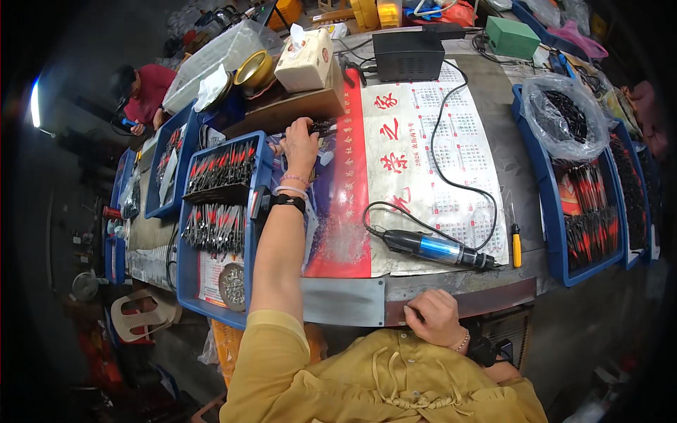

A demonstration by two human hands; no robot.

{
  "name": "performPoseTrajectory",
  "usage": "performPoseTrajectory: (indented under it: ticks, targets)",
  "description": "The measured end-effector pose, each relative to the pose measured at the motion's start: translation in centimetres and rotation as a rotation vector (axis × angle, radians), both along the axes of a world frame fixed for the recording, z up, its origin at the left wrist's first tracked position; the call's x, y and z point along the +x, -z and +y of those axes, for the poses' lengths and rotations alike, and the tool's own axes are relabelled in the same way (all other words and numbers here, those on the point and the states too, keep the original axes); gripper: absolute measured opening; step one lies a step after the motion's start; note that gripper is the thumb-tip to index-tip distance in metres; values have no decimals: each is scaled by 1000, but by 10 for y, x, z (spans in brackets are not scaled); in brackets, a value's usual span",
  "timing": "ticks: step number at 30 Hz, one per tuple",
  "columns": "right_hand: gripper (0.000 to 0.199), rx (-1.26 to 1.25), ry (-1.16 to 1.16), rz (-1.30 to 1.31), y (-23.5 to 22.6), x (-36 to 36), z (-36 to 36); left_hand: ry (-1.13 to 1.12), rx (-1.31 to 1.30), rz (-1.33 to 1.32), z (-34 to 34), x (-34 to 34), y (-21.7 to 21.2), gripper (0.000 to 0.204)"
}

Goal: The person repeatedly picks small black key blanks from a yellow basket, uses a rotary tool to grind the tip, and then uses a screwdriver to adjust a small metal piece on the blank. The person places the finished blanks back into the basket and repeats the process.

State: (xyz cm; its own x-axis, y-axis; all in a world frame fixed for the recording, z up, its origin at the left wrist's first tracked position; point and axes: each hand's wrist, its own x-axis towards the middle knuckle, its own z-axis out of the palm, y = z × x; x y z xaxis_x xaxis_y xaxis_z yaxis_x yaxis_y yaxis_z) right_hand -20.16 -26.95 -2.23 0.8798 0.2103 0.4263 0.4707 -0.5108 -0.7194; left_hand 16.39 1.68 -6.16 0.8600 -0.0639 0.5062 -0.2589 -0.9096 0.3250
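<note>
My left hand (300, 149) reaches to the far left of the table, beside the tissue box. Its fingers are bent down by some small dark pieces (322, 128); whatever lies under them is hidden. At the table's front edge rests my right hand (435, 317), its fingers curled in and nothing showing in them. Beyond that hand, an electric screwdriver (437, 248) with a blue body and black cord lies on a printed calendar sheet (395, 176). A screwdriver with a yellow handle (516, 250) lies to its right.
Left of my arm, a blue bin (182, 282) holds slim black-and-red tools and a dish of small metal parts (232, 285). Another blue bin (557, 261) of similar tools stands right. A tissue box (305, 62) and black power box (407, 56) sit far back. A person (149, 92) works far left.
</note>
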Motion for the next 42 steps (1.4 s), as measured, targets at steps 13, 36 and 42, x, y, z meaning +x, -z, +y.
performPoseTrajectory:
  ticks: [13,36,42]
  targets:
    - [11,-51,1,-62,5,-1,1,42,194,-53,12,-5,-1,30]
    - [5,-801,793,52,-21,45,-160,372,-1292,1033,-60,-368,-109,19]
    - [35,-438,223,-149,-34,35,-92,279,-1389,1086,-56,-418,-95,35]
